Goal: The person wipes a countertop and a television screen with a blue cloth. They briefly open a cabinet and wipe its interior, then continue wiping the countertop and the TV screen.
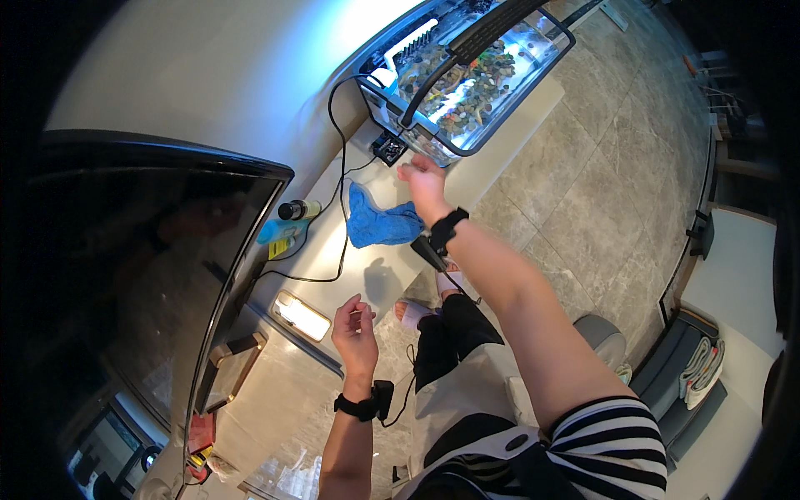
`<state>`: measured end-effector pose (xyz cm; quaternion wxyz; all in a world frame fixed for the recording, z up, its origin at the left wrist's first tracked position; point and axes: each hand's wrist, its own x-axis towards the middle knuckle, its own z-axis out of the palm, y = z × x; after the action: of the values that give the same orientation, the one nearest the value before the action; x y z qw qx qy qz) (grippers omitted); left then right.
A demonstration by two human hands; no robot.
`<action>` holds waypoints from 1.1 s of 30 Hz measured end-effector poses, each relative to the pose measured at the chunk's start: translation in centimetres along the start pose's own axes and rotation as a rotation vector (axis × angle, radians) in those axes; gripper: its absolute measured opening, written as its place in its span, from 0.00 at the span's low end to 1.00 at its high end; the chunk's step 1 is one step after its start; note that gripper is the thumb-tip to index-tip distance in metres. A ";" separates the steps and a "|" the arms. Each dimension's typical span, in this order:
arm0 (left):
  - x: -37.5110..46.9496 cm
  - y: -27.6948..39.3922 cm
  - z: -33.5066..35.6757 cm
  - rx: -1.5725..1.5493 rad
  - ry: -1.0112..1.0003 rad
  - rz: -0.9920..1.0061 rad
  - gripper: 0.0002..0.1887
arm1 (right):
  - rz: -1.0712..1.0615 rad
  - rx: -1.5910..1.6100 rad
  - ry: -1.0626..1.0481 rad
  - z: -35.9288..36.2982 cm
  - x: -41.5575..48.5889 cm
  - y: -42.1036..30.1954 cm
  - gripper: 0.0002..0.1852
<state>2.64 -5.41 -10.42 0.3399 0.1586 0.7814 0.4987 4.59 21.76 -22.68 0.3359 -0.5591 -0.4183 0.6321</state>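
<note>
My right hand point(426, 184) is at the near corner of a lit aquarium point(494, 125), its fingers bent. Whether it touches the glass or holds something small, I cannot tell. Close to its fingertips, a small black device point(389, 148) sits by the tank's end. Beneath the right wrist, a crumpled blue cloth point(382, 219) lies on the white cabinet top point(369, 265). My left hand point(355, 331) hovers near the front end of the cabinet, fingers loosely curled and apart, with nothing seen in it. Beside it lies a phone point(302, 315) in a pale case.
A black cable point(344, 231) loops over the cabinet from the tank. Several bottles point(290, 222) stand beside a large television point(144, 269) at left. A black hose-like arm point(462, 53) crosses the tank. A grey stool point(600, 337) stands on the tiled floor point(575, 175).
</note>
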 end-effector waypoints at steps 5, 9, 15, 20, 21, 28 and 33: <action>-0.3 -0.2 0.3 -0.026 -0.012 -0.009 0.12 | -0.743 -0.814 -0.481 -1.2 -7.9 1.4 0.21; -0.3 -0.3 0.3 -0.026 -0.014 -0.018 0.11 | -1.050 -1.139 -0.654 -1.7 -8.0 2.8 0.22; 0.2 -0.4 0.2 0.017 -0.032 -0.007 0.12 | -0.934 -1.070 -0.503 -6.9 -5.5 3.6 0.21; 0.0 -0.5 0.0 0.020 -0.040 0.011 0.12 | -0.847 -1.050 -0.191 -12.0 -4.8 2.6 0.22; -0.2 -0.6 0.0 0.037 -0.043 0.010 0.12 | -0.761 -1.054 -0.114 -12.2 -4.8 2.5 0.23; -1.4 -1.6 0.5 0.011 -0.100 0.038 0.12 | -1.056 -0.964 -0.557 -5.1 -12.7 7.8 0.11; -1.6 -0.2 1.2 0.071 -0.161 0.075 0.12 | -0.704 -0.806 -0.796 -4.8 -15.2 8.6 0.14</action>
<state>4.65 -5.63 -10.31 0.3768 0.2393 0.7622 0.4687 12.00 5.31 -24.10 0.1068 -0.1948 -0.8717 0.4369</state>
